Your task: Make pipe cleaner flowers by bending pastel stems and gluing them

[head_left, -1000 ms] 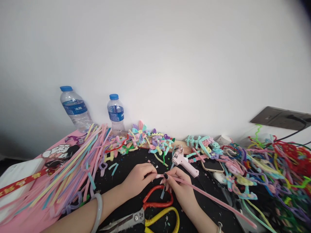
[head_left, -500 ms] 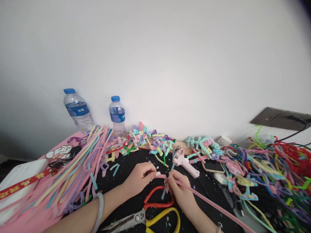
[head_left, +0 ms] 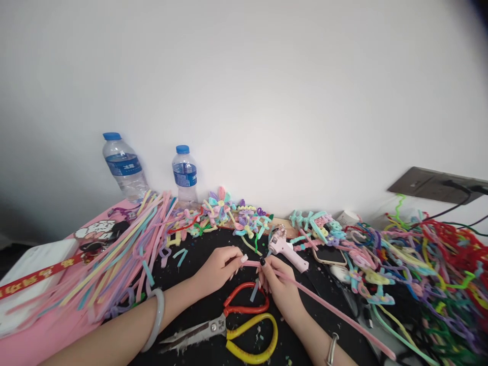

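Between my two hands runs a pink pipe cleaner [head_left: 335,310], its long end trailing to the lower right. My left hand [head_left: 219,269] pinches its left end between thumb and finger. A little to the right, my right hand [head_left: 278,284] grips the same stem with thumb and fingertips. A short blue-grey piece [head_left: 254,292] sticks out below the right fingers; whether they hold it I cannot tell. Scissors [head_left: 224,325] with one red and one yellow handle lie just below the hands. Beyond the right hand rests a pink glue gun [head_left: 287,251].
Loose pastel pipe cleaners [head_left: 114,249] spread over the left side. Twisted flower shapes [head_left: 221,203] line the wall, with two water bottles [head_left: 185,175] behind. A phone [head_left: 330,255] and a tangled heap of coloured pipe cleaners [head_left: 438,274] lie right, below a wall socket [head_left: 423,185].
The view has shifted slightly, and both hands appear a little higher. The gap between them on the pink pipe cleaner looks slightly wider. Its trailing end now shows.
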Demonstrator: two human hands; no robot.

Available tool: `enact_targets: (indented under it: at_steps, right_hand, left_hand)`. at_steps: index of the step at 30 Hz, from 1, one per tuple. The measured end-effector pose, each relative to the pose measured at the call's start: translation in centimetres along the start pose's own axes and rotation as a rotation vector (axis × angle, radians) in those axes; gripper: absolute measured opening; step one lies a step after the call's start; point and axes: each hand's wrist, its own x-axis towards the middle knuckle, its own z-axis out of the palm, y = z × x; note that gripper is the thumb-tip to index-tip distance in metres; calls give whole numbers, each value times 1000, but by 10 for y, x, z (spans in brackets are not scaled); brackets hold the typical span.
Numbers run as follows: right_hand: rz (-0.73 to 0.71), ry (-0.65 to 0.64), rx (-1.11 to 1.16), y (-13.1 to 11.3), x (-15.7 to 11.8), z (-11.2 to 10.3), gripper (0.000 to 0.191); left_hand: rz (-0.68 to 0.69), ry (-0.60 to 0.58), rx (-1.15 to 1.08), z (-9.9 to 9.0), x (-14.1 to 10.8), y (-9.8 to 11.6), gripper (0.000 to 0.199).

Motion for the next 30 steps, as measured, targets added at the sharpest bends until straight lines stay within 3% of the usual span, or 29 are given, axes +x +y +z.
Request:
enact_targets:
  at_steps: [9, 15, 24, 30]
  right_hand:
    - [42, -82, 70, 2, 4, 0, 34]
    - [33, -35, 115, 7, 9, 0, 37]
    - [1, -52, 94, 5, 7, 2, 33]
    - [-21, -63, 62, 4, 8, 3, 32]
  left_hand:
    - [-10, 13, -80, 1, 3, -4, 32]
    - [-32, 24, -165, 3, 4, -5, 30]
    - [-63, -92, -228, 5, 5, -9, 34]
    - [-75, -89, -221, 4, 4, -8, 33]
